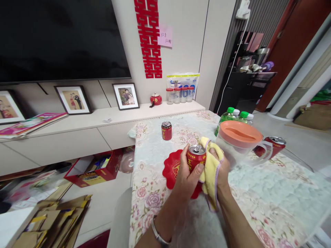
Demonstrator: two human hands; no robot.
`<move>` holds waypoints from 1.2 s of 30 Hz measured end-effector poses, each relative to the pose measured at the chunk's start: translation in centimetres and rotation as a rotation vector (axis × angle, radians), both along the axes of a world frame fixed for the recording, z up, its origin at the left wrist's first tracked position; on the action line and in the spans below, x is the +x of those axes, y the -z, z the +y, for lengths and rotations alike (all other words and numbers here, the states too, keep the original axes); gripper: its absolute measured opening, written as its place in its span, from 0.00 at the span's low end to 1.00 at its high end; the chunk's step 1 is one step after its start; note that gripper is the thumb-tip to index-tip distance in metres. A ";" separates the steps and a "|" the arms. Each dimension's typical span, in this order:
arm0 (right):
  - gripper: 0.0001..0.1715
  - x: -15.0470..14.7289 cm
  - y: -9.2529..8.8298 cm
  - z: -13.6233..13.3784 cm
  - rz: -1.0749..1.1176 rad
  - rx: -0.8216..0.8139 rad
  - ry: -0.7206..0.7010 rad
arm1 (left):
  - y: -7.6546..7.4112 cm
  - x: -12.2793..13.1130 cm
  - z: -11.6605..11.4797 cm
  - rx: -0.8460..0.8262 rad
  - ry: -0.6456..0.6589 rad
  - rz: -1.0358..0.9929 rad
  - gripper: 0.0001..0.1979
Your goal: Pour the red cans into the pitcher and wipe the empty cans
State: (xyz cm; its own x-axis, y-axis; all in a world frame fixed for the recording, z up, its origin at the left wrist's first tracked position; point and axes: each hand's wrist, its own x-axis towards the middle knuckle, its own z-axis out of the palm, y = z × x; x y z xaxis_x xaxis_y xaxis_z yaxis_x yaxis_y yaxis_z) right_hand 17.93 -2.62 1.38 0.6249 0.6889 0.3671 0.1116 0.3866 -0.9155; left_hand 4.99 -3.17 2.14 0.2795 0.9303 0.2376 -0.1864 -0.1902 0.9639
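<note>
Can [194,159] in head view: near upright, between both hands, above or on the red dish [170,169] on the table [152,163]. Left hand [187,175]: fingers clamped round its left side, thumb across the near face. Right hand [223,171]: fingers closed on yellow cloth [211,174], bunched against the can's right side. Second can [167,132] stands apart, far left; jug [226,147] just right of the right hand. Risks, judged: smooth metal may slip if left grip loosens while the cloth pushes; hard squeezing may dent the wall; right hand swinging outward may knock the jug. Unclear: can's base hidden by hands, so contact with dish cannot be told; right fingertips mostly under cloth; third can [275,145] partly masked by jug; forearms cut off at the near edge.
</note>
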 end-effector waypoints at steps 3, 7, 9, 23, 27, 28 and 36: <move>0.23 -0.8 -0.3 -1.0 -0.076 -0.002 0.055 | 0.1 -0.2 0.6 -0.021 -0.033 -0.038 0.42; 0.21 -0.9 -0.5 -1.7 -0.197 0.021 0.080 | 0.0 -0.3 0.8 -0.029 -0.068 -0.074 0.42; 0.20 -0.6 -0.5 -1.5 -0.204 0.020 0.091 | -0.2 -0.3 0.7 -0.048 -0.049 -0.100 0.39; 0.23 -0.5 -0.1 -0.5 -0.202 0.038 0.189 | 0.0 0.1 0.6 -0.160 0.056 -0.200 0.33; 0.19 -1.2 -0.4 -1.1 -0.354 0.106 0.224 | 0.2 0.2 0.8 -0.109 -0.084 -0.172 0.34; 0.18 -1.4 -0.5 -1.4 -0.389 0.120 0.227 | 0.3 0.2 0.8 -0.104 -0.108 -0.164 0.34; 0.18 -1.0 -0.1 -1.6 -0.404 0.153 0.193 | 0.4 0.4 0.9 -0.133 0.019 -0.353 0.32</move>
